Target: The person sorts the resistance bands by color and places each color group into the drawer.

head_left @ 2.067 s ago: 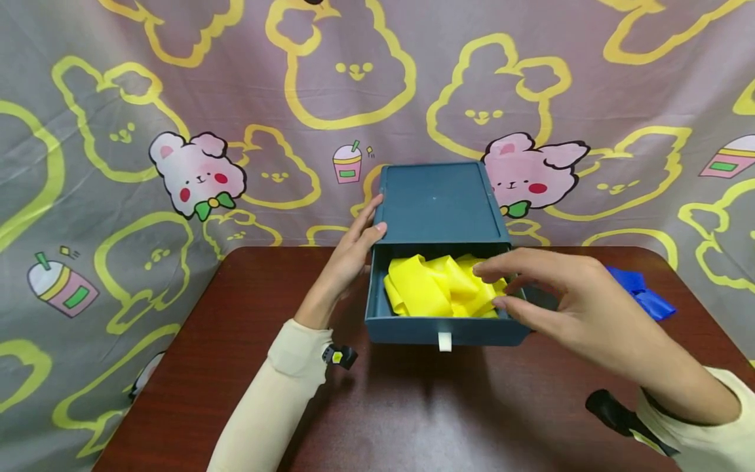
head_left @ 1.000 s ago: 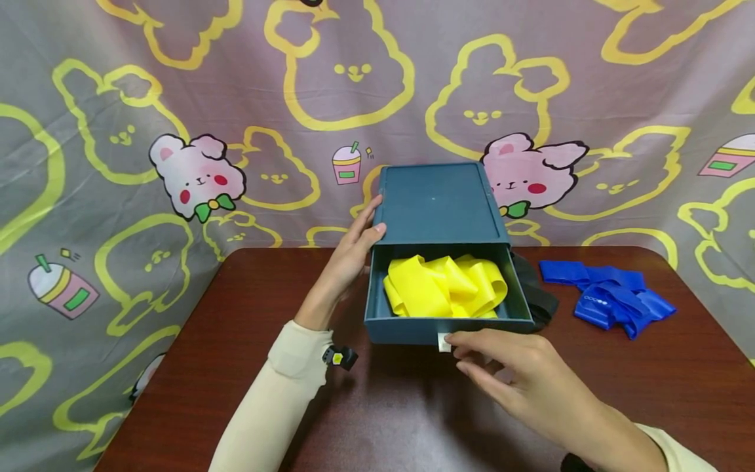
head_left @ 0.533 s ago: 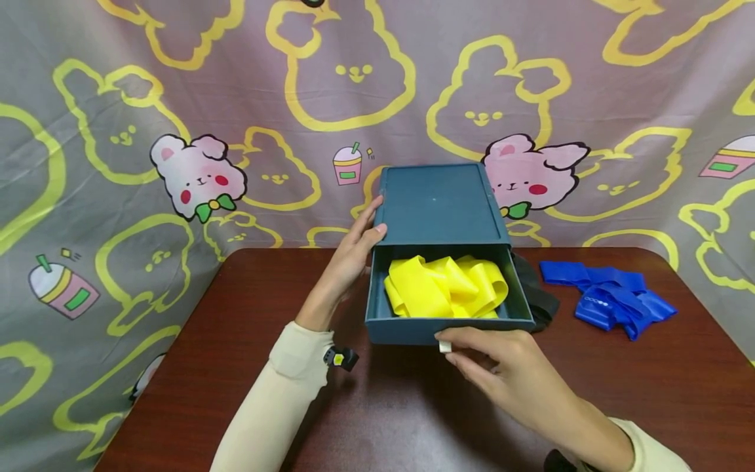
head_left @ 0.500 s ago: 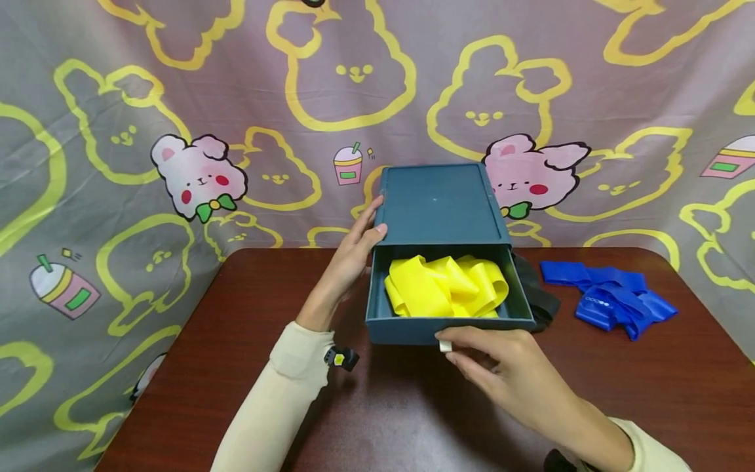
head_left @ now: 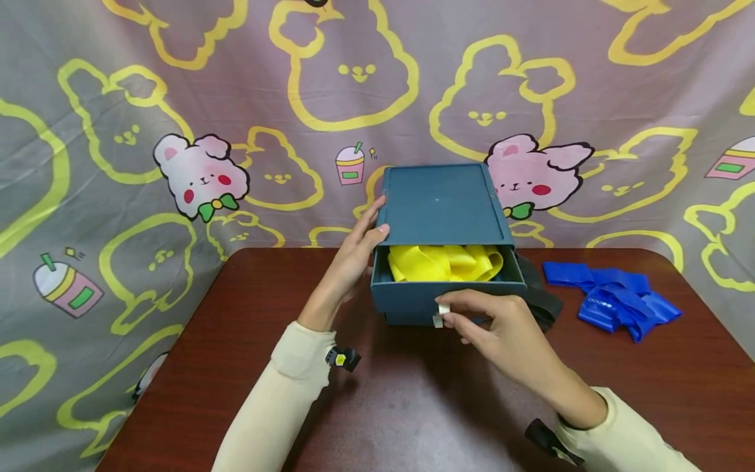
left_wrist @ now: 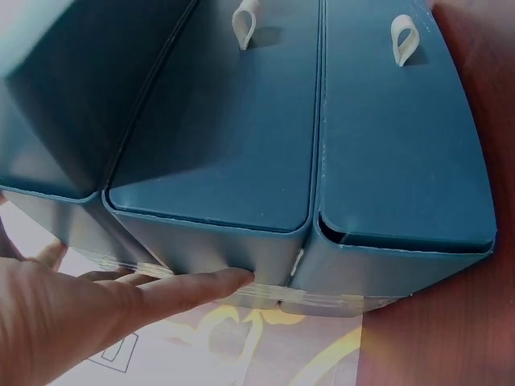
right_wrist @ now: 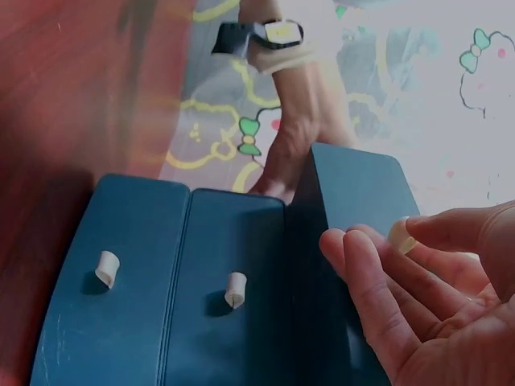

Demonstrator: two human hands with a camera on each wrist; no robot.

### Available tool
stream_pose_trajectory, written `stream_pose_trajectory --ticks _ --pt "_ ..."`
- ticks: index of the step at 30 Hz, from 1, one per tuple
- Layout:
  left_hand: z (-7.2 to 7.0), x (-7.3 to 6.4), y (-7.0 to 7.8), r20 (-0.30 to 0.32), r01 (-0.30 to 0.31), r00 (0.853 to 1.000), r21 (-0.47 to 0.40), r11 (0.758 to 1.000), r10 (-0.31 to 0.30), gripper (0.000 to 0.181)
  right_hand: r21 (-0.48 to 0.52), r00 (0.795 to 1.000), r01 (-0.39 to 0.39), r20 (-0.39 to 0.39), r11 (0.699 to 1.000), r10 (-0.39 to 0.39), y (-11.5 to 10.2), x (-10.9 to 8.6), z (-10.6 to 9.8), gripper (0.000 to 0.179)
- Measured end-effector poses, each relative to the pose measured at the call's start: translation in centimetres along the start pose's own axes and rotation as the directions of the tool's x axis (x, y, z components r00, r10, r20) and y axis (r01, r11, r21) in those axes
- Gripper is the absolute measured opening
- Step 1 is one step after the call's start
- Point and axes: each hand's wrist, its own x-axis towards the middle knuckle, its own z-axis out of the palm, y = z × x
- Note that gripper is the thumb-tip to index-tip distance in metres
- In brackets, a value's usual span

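Note:
A dark blue drawer unit [head_left: 442,203] stands at the back of the table, its top drawer [head_left: 407,300] pulled partway out. Inside that drawer lies a loosely folded yellow band [head_left: 442,263]. My left hand [head_left: 352,259] steadies the unit's left side; in the left wrist view its fingers [left_wrist: 201,289] lie extended along the wall. With thumb and fingers, my right hand [head_left: 507,328] pinches the white pull tab [head_left: 444,308] on the top drawer's front. The right wrist view shows this tab [right_wrist: 401,238] between thumb and fingers.
Two lower drawers with white loop tabs [right_wrist: 106,268] are closed beneath. A blue band [head_left: 619,298] lies bunched on the table's right side. Something black and flat [head_left: 539,295] lies against the unit's right side. A patterned curtain [head_left: 265,78] hangs close behind the table [head_left: 236,314].
My right hand came from beside the yellow band down to the pull tab and pinched it. The top drawer then slid partway inward. My left hand stayed in place.

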Motion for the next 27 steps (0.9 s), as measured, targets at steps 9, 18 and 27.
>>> stream_pose_trajectory --ticks 9,18,27 --pt "0.1 -0.1 0.1 0.007 -0.009 1.000 0.012 1.000 0.009 0.057 -0.001 0.998 -0.061 -0.021 0.998 0.061 1.5 2.3 0.1 0.024" --pt "0.2 0.0 -0.2 0.010 -0.013 1.000 -0.031 0.999 0.014 0.058 0.006 0.993 -0.101 -0.054 0.995 0.101 2.7 4.2 0.4 0.022" --pt "0.3 0.1 -0.2 0.001 -0.001 1.000 -0.022 1.000 0.001 0.057 -0.003 0.992 -0.114 -0.061 0.993 0.114 2.9 4.6 0.4 0.021"
